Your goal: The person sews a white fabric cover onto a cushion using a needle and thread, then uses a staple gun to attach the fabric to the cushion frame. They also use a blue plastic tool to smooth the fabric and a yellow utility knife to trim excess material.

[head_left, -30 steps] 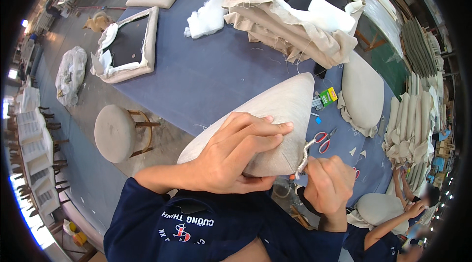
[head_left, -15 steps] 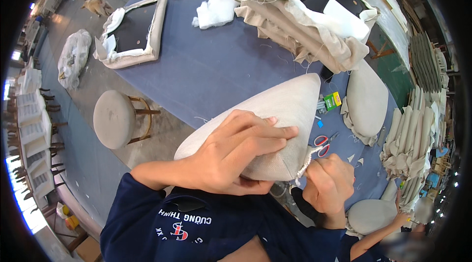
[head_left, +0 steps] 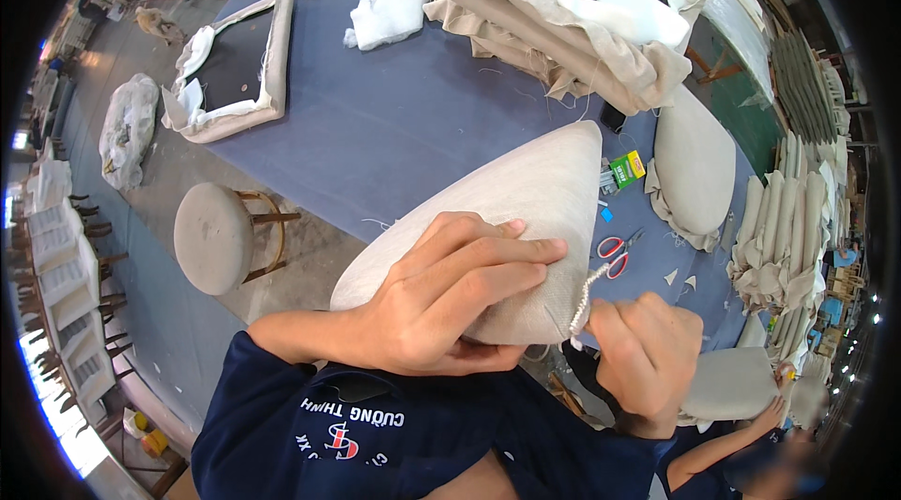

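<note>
White lettering runs across the navy shirt [head_left: 282,415], upside down from up here, curving round a red and white emblem on the chest. More print over to the right: the small box [head_left: 623,170], green with a yellow end, carries pale characters on the green and a red mark on the yellow, all of it tiny.

And centre stage, at the near side of the blue-grey table [head_left: 375,143], just ahead of the chest, the padded cushion [head_left: 497,200]! Pale beige woven cloth, smooth and plump, a pointed corner aimed at the far side, the near right corner folded into a crease. Beside that crease hangs a whitish, ragged, cord-like strip [head_left: 581,306].

The left hand [head_left: 450,298] is gripping the cushion, fingers spread over the upper face, the rest of the hand tucked along the near edge. The right hand [head_left: 646,354] is curled closed just right of the strip; what it pinches is hidden, so I can't tell. Beyond it, red-handled scissors [head_left: 616,256] lie on the table. Far right of centre, beige fabric is heaped in a thick stack [head_left: 563,49].
</note>
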The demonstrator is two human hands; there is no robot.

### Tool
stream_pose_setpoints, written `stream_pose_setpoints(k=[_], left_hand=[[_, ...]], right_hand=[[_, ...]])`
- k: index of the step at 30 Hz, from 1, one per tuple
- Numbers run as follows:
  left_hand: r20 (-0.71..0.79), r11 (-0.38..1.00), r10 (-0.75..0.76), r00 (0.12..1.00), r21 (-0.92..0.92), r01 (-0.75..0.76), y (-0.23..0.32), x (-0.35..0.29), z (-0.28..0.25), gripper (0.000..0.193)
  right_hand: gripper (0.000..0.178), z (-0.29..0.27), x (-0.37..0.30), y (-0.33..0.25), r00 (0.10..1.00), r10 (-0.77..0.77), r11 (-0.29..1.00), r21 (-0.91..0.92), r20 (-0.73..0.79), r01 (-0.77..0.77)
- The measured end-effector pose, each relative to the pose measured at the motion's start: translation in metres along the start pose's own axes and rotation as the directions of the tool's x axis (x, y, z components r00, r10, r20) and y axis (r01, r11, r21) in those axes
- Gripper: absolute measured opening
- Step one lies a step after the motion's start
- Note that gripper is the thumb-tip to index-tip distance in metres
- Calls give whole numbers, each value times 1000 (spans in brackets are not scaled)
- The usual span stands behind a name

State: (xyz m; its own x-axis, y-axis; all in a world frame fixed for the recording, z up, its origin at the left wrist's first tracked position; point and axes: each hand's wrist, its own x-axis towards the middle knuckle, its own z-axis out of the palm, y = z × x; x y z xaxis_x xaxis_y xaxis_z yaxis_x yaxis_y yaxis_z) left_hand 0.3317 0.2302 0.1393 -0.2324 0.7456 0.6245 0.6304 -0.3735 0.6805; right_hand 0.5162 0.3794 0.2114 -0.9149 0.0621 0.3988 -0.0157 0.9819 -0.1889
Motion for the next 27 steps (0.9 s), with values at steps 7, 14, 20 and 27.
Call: stream_pose_setpoints(k=[7, 14, 20, 27], left_hand=[[-3, 1000, -21, 1000, -19, 21, -2, -1, -8, 65], [-39, 1000, 3, 999, -5, -3, -3, -7, -5, 73], [17, 999, 17, 1000, -40, -16, -7, -10, -8, 73], [2, 999, 41, 999, 23, -41, -14, 6, -4, 65]], right_hand=[[37, 33, -15, 5, 980, 14, 995, 98, -201, 6], [36, 40, -13, 2, 975, 12, 995, 103, -221, 11], [34, 32, -15, -5, 987, 46, 990, 135, -153, -25], [18, 48, -66, 17, 921, 49, 992, -89, -386, -90]])
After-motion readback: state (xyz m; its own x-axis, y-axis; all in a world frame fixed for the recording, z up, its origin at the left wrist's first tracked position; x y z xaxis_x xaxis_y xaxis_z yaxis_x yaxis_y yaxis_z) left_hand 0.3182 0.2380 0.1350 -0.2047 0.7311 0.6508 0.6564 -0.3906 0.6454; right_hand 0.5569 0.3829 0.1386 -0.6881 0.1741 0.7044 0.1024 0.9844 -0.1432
